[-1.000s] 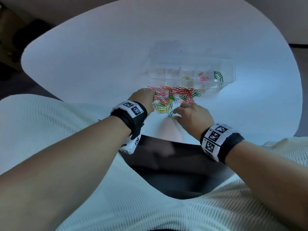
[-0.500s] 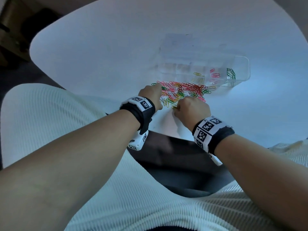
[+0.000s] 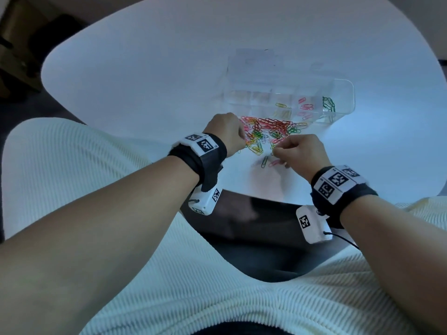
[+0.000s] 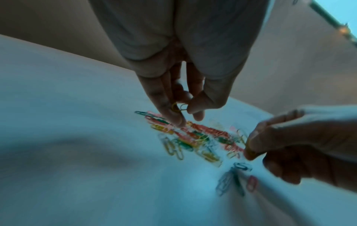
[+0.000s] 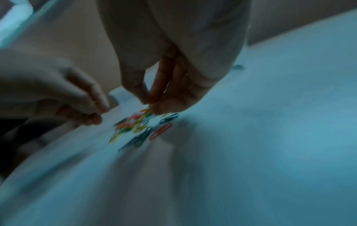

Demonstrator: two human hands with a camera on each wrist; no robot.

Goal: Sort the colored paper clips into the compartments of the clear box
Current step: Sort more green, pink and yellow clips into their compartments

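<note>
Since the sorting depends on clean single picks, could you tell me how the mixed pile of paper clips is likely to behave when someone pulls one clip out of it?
The pile of paper clips lies overlapped and crisscrossed, so a pulled clip will probably snag and drag neighbours along. The clips are thin wire lying flat on the smooth table, so they likely slide when nudged. The left hand pinches yellow clips with its fingers, suggesting they are light.

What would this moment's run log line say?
left hand pinches yellow clips | right hand pinches yellow clip over pile | clear box part-filled
</note>
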